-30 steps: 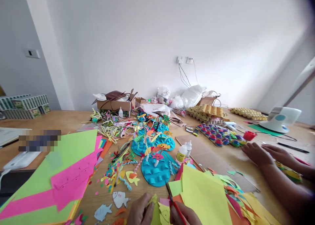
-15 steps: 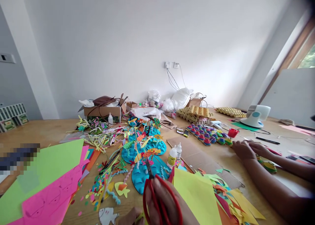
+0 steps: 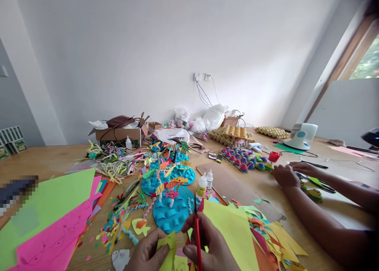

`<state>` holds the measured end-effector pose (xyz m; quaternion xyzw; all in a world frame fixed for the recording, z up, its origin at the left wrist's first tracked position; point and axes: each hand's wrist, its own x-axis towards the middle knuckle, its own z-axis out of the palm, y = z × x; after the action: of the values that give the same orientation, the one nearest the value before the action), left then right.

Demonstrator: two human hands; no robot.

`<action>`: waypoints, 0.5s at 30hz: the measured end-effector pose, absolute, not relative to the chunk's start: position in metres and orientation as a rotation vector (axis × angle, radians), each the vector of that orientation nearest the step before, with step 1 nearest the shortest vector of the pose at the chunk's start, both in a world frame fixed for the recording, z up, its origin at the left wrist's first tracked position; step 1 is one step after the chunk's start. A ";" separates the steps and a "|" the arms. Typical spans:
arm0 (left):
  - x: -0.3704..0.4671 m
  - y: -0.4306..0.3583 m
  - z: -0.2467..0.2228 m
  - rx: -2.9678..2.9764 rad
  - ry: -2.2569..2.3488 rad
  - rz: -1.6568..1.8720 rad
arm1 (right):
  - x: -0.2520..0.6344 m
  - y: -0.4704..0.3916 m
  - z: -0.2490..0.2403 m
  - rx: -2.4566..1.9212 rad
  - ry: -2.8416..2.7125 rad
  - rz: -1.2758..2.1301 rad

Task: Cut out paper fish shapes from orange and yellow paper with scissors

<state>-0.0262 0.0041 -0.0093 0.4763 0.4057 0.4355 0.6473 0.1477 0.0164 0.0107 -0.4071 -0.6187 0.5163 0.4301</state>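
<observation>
Red-handled scissors (image 3: 198,239) are in my right hand (image 3: 209,243), blades pointing up and away from me. My left hand (image 3: 149,249) pinches a small piece of yellow-green paper (image 3: 168,249) with pencil lines on it, just left of the scissors. Beyond both hands lies a round blue base (image 3: 171,211) with raised loops and paper fish on twisted stems. A yellow paper fish (image 3: 141,226) rests left of it, and a white fish cutout (image 3: 121,258) is beside my left wrist. Yellow sheets (image 3: 229,231) lie right of my right hand.
Green paper (image 3: 59,207) and pink paper with drawn outlines (image 3: 56,239) lie on the left. Glue bottles (image 3: 201,185) stand beyond my right hand. At the right, another person's hands (image 3: 286,175) work near painted egg-carton cups (image 3: 243,166). Paper scraps (image 3: 284,241) lie nearby.
My left hand has risen into view with the yellow-green paper. The scissors have turned edge-on and shifted right and down. The view has turned slightly right, and the other person's hands have moved a little.
</observation>
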 end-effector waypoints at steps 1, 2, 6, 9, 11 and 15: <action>-0.026 0.005 -0.005 1.124 0.919 0.980 | 0.147 0.019 0.010 -1.010 -1.546 1.322; -0.026 0.005 -0.001 1.157 0.924 0.972 | 0.146 0.020 0.010 -0.990 -1.541 1.364; -0.025 0.010 0.003 1.249 0.917 0.981 | 0.142 0.020 0.015 -0.887 -1.405 1.497; -0.026 0.012 0.000 1.284 0.872 0.985 | 0.138 0.019 0.020 -0.899 -1.336 1.538; -0.027 0.013 0.001 1.254 0.861 0.977 | 0.136 0.020 0.022 -0.917 -1.330 1.530; -0.032 0.011 0.006 1.203 0.892 1.013 | 0.134 0.020 0.026 -0.955 -1.350 1.422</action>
<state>-0.0316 0.0113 0.0059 0.5228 0.3877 0.4404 0.6184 0.1335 0.0200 0.0263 -0.3885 -0.5489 0.5782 0.4620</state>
